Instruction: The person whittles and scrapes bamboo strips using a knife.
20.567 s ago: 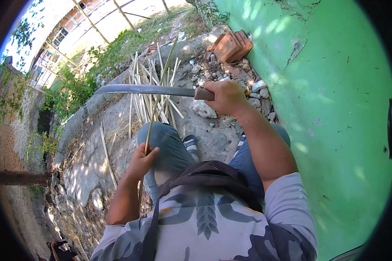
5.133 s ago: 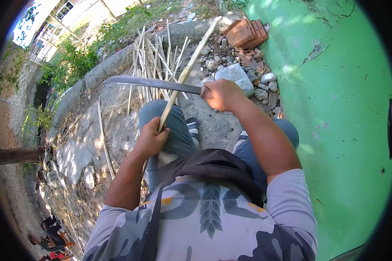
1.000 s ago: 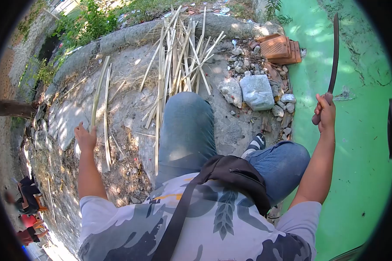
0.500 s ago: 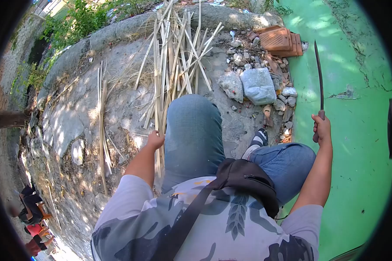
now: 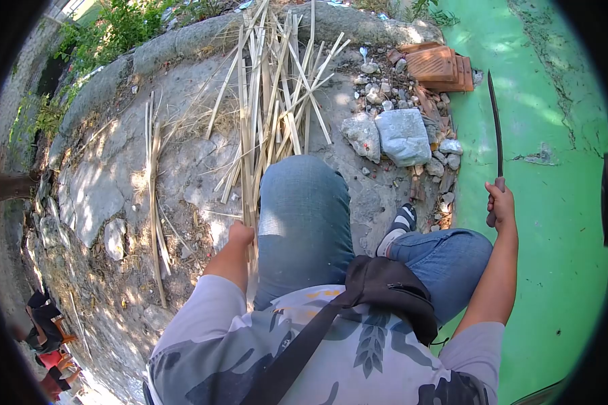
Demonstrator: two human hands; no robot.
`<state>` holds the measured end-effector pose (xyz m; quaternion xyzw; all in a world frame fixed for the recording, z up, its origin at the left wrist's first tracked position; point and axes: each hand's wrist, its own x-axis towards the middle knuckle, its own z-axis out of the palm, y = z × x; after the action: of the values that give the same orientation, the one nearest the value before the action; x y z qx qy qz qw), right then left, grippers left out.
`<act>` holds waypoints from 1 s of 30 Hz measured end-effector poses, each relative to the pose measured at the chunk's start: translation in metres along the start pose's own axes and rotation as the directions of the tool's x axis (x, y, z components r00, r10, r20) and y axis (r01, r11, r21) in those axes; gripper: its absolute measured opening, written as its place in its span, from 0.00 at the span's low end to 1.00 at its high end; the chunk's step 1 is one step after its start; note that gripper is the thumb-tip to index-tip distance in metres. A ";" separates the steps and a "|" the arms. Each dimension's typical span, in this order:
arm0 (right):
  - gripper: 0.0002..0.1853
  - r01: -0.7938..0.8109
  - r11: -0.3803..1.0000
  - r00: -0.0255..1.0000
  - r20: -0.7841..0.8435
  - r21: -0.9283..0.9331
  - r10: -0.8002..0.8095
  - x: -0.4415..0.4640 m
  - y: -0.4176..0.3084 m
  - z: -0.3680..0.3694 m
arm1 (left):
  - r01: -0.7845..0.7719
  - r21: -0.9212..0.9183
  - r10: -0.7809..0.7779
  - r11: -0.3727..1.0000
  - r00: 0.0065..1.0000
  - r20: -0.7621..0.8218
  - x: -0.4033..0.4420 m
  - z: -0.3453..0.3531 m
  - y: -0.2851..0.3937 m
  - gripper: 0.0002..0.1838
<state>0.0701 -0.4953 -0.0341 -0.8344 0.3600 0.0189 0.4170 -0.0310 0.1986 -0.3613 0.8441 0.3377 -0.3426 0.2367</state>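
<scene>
Pale strips point(image 5: 263, 88), one heap, lie centre to far, reaching beside my left knee point(image 5: 304, 202); my left hand point(image 5: 240, 234) is at their near end, fingers curled, whether round a strip I cannot tell; one machete point(image 5: 498, 138) points far, gripped in my right hand point(image 5: 500, 204), before the green wall point(image 5: 547, 250); a smaller bunch point(image 5: 154, 182) lies left; orange tiles point(image 5: 434, 65) stand far right.

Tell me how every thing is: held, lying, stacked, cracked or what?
Knife: held, blade bare
Right hand: closed around the knife's handle
Big strip pile: loose, crisscrossed
Left hand: at the pile's near end, grip unclear
Smaller strip bunch: lying loosely together
Orange tiles: stacked
Green wall: cracked
Black bag: worn
Striped sandal: worn
</scene>
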 end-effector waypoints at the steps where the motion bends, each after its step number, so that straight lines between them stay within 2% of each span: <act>1: 0.17 0.008 1.000 1.000 0.003 -0.002 -0.008 0.000 -0.001 0.001 | 0.002 0.002 -0.002 1.000 1.000 0.005 0.001 -0.001 0.000 0.28; 5: 0.17 0.021 1.000 1.000 0.010 -0.017 -0.021 -0.005 -0.006 0.003 | -0.012 0.044 0.011 0.999 1.000 0.023 0.015 0.013 -0.012 0.26; 8: 0.18 0.016 1.000 1.000 0.002 -0.019 -0.016 -0.009 -0.011 0.004 | 0.123 -0.015 -0.123 0.992 0.992 -0.032 -0.016 -0.017 0.008 0.25; 9: 0.18 0.013 1.000 1.000 0.003 -0.011 -0.013 -0.008 -0.010 0.005 | 0.189 -0.070 -0.198 0.980 0.963 -0.184 -0.018 -0.016 0.009 0.25; 11: 0.19 0.008 1.000 1.000 0.002 0.003 -0.008 -0.006 -0.008 0.003 | 0.284 -0.205 -0.348 0.937 0.820 -0.454 -0.021 -0.013 0.010 0.25; 13: 0.19 0.011 1.000 1.000 0.009 -0.004 -0.011 -0.008 -0.010 0.001 | 0.087 -0.083 -0.111 0.993 0.930 -0.350 -0.027 -0.021 0.010 0.26; 14: 0.20 0.015 1.000 1.000 0.013 -0.005 -0.015 -0.008 -0.011 0.002 | -0.022 -0.033 0.011 0.999 0.958 -0.287 -0.028 -0.026 0.009 0.26; 15: 0.20 0.008 1.000 1.000 0.017 -0.011 -0.008 -0.007 -0.010 0.003 | -0.136 -0.035 0.125 0.990 0.970 -0.209 0.006 -0.004 -0.011 0.28; 18: 0.20 -0.013 0.999 1.000 0.020 -0.030 0.013 -0.005 -0.009 0.002 | -0.185 -0.078 0.184 0.980 0.983 -0.018 0.025 0.015 -0.008 0.30; 21: 0.20 -0.014 0.999 1.000 0.021 -0.042 0.015 -0.005 -0.009 0.003 | -0.071 -0.027 0.069 0.997 0.996 -0.056 0.021 0.015 0.010 0.33; 24: 0.20 -0.004 0.999 1.000 0.018 -0.048 0.004 -0.005 -0.010 0.004 | -0.029 0.024 0.029 0.999 1.000 -0.002 0.020 0.010 0.020 0.34; 26: 0.19 -0.009 0.998 1.000 0.023 -0.060 0.011 -0.006 -0.010 0.004 | 0.007 -0.101 -0.007 0.995 1.000 0.005 0.051 0.030 -0.001 0.34; 28: 0.19 -0.010 0.998 1.000 0.022 -0.067 0.011 -0.004 -0.007 0.003 | 0.006 -0.112 -0.007 0.994 1.000 -0.006 0.049 0.026 -0.001 0.33; 30: 0.19 -0.011 0.998 1.000 0.017 -0.067 0.013 -0.003 -0.008 0.004 | -0.034 -0.011 0.033 0.999 0.999 -0.037 0.039 0.017 0.004 0.31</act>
<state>0.0738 -0.4883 -0.0304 -0.8454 0.3604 0.0407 0.3921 -0.0143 0.2012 -0.4007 0.8545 0.3298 -0.3211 0.2408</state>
